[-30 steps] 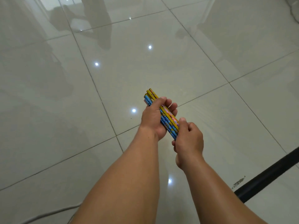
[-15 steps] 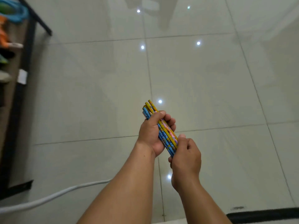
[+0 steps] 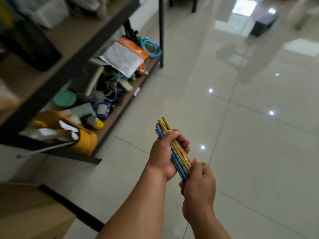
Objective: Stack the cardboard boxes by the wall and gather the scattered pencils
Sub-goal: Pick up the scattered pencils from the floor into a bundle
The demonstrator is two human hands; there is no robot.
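Closest to the camera, at the lower left, lies a flat brown surface with a black edge (image 3: 31,211); whether it is cardboard cannot be told. Just beyond it two bare forearms reach forward over the glossy pale tiled floor (image 3: 250,138). The right hand (image 3: 198,184) has its fingers curled, and its fingertips pinch the lower end of a bundle of slim yellow, blue and pink patterned pencils (image 3: 178,156). The left hand (image 3: 164,152) grips the middle of the same bundle, fingers wrapped round from the right and thumb pressed across near the top. The pencils lie together, slanting up and to the left, with their upper ends sticking out above the left hand, all held in the air above the floor.

To the left stands a black metal rack with brown shelf boards (image 3: 110,125). Its bottom board holds a yellow fabric bag (image 3: 84,138), a round teal lid (image 3: 64,99), tangled cables, a white pouch with an orange zip strip (image 3: 124,57) and a blue coiled cord (image 3: 151,47). Far off, a small black box (image 3: 264,25) sits on the floor.
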